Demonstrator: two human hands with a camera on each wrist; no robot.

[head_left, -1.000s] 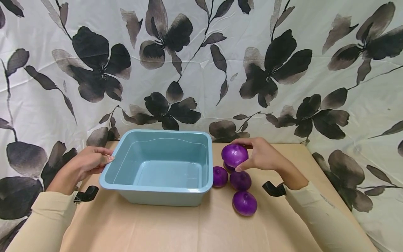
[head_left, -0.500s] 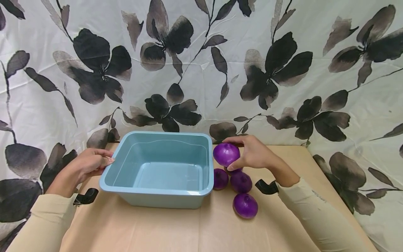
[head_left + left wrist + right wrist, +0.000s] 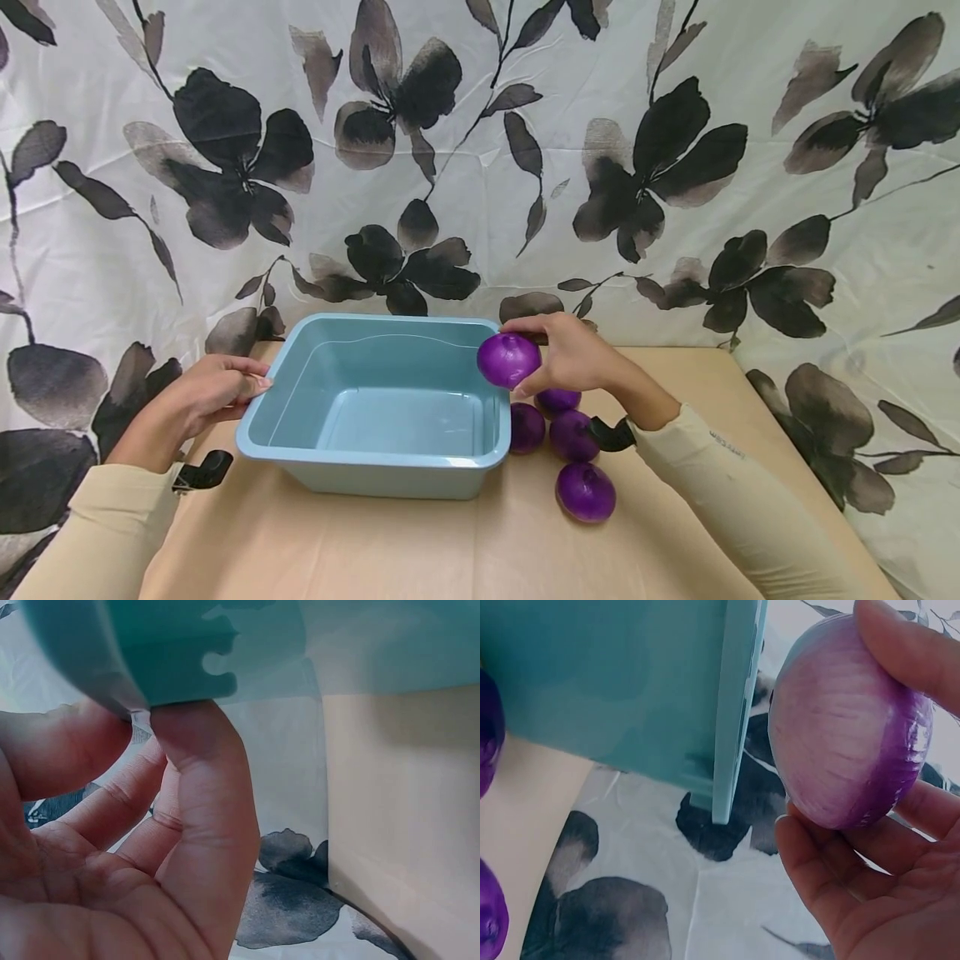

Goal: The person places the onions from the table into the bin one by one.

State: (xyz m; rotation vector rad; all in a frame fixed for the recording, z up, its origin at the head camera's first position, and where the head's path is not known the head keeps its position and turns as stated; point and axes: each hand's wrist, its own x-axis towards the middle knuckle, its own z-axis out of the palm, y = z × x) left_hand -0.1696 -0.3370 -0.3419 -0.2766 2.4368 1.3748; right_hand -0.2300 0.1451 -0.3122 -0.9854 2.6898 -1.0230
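A light blue plastic basin (image 3: 375, 457) stands on the table, its inside bare. At its left rim my left hand (image 3: 215, 390) pinches the edge between thumb and fingers, which the left wrist view shows close up on the rim (image 3: 82, 660). My right hand (image 3: 573, 354) grips a purple onion (image 3: 507, 360) over the basin's right rim. In the right wrist view the held onion (image 3: 847, 727) is paler on one side, with thumb and fingers round it. Several more purple onions (image 3: 585, 492) sit on the table to the right of the basin.
The light wooden-toned table (image 3: 375, 550) ends at the back against a white cloth (image 3: 540, 50) with dark flowers. Onions lie close against the basin's right wall, beneath my right hand.
My right hand has carried the onion leftward, from above the other onions to over the basin's right rim. The left hand keeps its hold on the rim.
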